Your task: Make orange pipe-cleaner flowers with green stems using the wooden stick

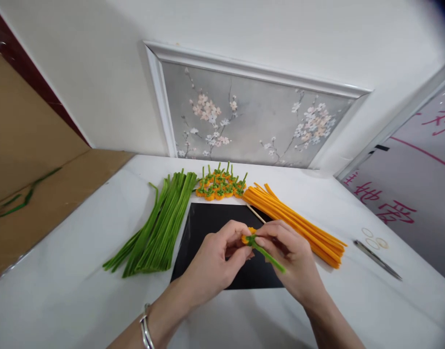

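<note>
Over a black mat (204,232), both hands meet at a small orange pipe-cleaner pumpkin (246,239) with a green top. My left hand (215,257) pinches its orange body between thumb and fingers. With thumb and fingertips, my right hand (290,257) grips the green pipe cleaner (268,257) at the pumpkin's top; its free end sticks out toward the lower right. The fingers partly hide the pumpkin. Behind the mat stand several finished-looking orange pumpkins (220,186) with green stems, grouped close together.
A bundle of green pipe cleaners (164,223) lies left of the mat, and an orange bundle (298,220) lies right. A thin wooden stick (256,213) rests on the mat's back edge. Tweezers (377,259) and several small rings (371,242) are far right. Cardboard (62,189) borders the left.
</note>
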### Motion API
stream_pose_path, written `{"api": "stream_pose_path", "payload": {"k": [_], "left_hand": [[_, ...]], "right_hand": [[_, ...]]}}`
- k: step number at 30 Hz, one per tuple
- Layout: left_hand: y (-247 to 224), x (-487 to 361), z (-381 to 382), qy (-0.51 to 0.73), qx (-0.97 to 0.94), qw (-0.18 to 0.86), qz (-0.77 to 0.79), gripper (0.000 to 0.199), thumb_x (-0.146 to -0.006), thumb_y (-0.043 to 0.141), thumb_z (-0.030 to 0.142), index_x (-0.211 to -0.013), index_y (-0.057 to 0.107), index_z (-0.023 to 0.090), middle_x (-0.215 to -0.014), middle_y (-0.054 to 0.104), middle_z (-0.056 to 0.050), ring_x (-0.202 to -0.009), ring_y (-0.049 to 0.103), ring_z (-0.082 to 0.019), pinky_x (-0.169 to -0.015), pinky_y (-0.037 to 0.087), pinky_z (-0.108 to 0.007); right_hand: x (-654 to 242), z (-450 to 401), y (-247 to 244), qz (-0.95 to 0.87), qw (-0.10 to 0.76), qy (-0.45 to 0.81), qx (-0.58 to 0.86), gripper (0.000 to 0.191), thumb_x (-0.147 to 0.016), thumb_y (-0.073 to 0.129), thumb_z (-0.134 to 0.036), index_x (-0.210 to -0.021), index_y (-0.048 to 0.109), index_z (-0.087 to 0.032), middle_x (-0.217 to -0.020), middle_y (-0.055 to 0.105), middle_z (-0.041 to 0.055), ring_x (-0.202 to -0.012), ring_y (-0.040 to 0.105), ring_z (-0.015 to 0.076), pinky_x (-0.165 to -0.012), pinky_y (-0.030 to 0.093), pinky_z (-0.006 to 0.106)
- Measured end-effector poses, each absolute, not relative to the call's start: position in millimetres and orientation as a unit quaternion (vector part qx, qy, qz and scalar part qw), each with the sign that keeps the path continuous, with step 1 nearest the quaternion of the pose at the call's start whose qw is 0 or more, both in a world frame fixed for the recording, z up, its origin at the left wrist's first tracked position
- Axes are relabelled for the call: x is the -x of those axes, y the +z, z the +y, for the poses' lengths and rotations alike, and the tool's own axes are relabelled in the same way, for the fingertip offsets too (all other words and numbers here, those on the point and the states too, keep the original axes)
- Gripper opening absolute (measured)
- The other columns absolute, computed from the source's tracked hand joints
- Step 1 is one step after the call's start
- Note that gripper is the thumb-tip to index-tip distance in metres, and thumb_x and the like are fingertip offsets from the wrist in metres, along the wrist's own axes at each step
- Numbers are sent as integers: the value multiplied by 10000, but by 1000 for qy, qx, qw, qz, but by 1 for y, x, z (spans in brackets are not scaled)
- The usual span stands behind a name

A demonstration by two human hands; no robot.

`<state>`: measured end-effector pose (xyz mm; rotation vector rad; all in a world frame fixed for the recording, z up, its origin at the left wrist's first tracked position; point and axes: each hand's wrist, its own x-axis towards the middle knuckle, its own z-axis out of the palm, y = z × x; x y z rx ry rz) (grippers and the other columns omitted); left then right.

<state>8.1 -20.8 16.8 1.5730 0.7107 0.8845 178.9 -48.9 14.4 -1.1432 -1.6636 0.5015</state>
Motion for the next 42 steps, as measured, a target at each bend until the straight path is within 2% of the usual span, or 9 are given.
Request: {"api": "stream_pose_path", "payload": {"k": [5, 11, 15, 19, 27, 32, 35, 38, 42], "left_hand": [[16, -9, -21, 375, -635, 612, 285, 96, -870, 523, 120, -920, 525, 202, -815, 623, 12, -755, 602, -113, -744, 516, -257], [20, -9, -19, 388, -624, 619, 277, 72, -867, 530, 107, -869, 552, 176, -747, 593, 20, -690, 579, -92, -673, 498, -218], [23, -9, -18, 388, -613, 633, 270, 48, -882, 531, 131, -897, 531, 176, -756, 594, 17, -691, 574, -92, -676, 496, -222], [24, -8, -19, 369, -615, 644, 266, 83, -902, 532, 170, -964, 482, 193, -817, 614, 6, -752, 580, -106, -743, 503, -257], [16, -7, -20, 360, -704, 518, 324, 31, -927, 470, 193, -898, 468, 203, -780, 614, 14, -717, 610, -122, -701, 535, -261], [16, -6, -24, 367, -750, 420, 355, 51, -927, 448, 186, -881, 456, 206, -716, 616, 18, -648, 619, -120, -601, 485, -221], [14, -6, -27, 376, -758, 392, 360, 40, -927, 449, 190, -890, 452, 206, -698, 610, 20, -606, 602, -112, -555, 453, -208], [13, -8, -28, 385, -742, 412, 362, 47, -931, 455, 213, -885, 449, 205, -695, 607, 16, -605, 606, -115, -552, 461, -208], [19, -8, -27, 384, -656, 549, 348, 127, -948, 468, 324, -924, 453, 200, -740, 650, -9, -666, 656, -140, -639, 539, -258]], "right_hand": [[-173, -50, 15, -668, 519, 241, 475, 149, -902, 574, -253, -767, 598, -196, -785, 570, 26, -696, 549, 139, -556, 460, 231], [-166, -52, 12, -602, 562, 330, 461, 206, -921, 549, -318, -759, 549, -191, -743, 520, -5, -628, 525, 118, -533, 464, 226], [-166, -53, 10, -612, 560, 296, 474, 194, -927, 544, -296, -764, 546, -190, -751, 527, 4, -649, 522, 124, -538, 445, 229], [-166, -52, 8, -644, 551, 220, 483, 148, -922, 550, -228, -779, 560, -192, -769, 534, 11, -673, 533, 127, -570, 451, 240], [-162, -55, 10, -681, 532, 136, 485, 129, -896, 555, -126, -784, 579, -186, -788, 547, 21, -717, 554, 124, -609, 463, 235], [-160, -55, 10, -674, 540, 135, 485, 141, -893, 557, -120, -770, 563, -188, -767, 547, 12, -669, 540, 110, -547, 432, 213], [-158, -55, 10, -673, 547, 114, 485, 140, -885, 569, -117, -765, 558, -189, -761, 552, 12, -696, 550, 117, -568, 439, 215], [-156, -55, 10, -674, 550, 108, 481, 139, -886, 566, -121, -768, 559, -194, -751, 561, 12, -713, 555, 127, -577, 441, 219], [-158, -55, 7, -653, 546, 160, 500, 141, -898, 567, -177, -761, 548, -203, -725, 550, 0, -628, 514, 120, -539, 418, 232]]}}
